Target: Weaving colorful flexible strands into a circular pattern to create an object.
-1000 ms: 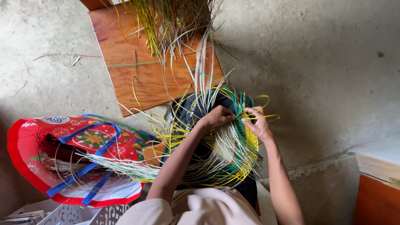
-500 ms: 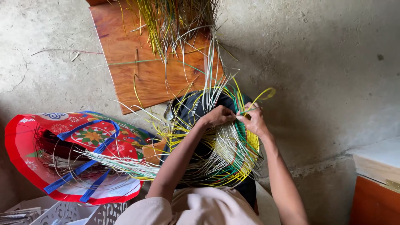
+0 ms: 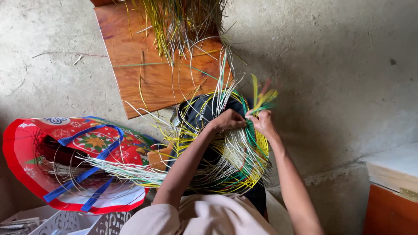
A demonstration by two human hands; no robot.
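Observation:
A round, half-woven piece [image 3: 244, 161] of white, yellow and green plastic strips rests on my lap, loose strip ends fanning out around it. My left hand [image 3: 230, 119] presses on its upper edge, fingers curled over the strips. Just to the right, my right hand [image 3: 262, 122] pinches a few yellow and green strips [image 3: 261, 98], which stick up and are blurred. A dark cloth [image 3: 204, 111] lies under the weave.
A red bag with blue handles [image 3: 74, 165] lies open at my left, holding coiled strips. A wooden board [image 3: 161, 69] on the concrete floor carries a bundle of long strips [image 3: 178, 21]. A white-topped orange cabinet [image 3: 392, 187] stands at the right. A white lattice basket [image 3: 65, 222] sits at bottom left.
My right hand has drawn the yellow and green strips upward and leftward toward my left hand. The view has drifted slightly; the left hand stays on the weave's edge.

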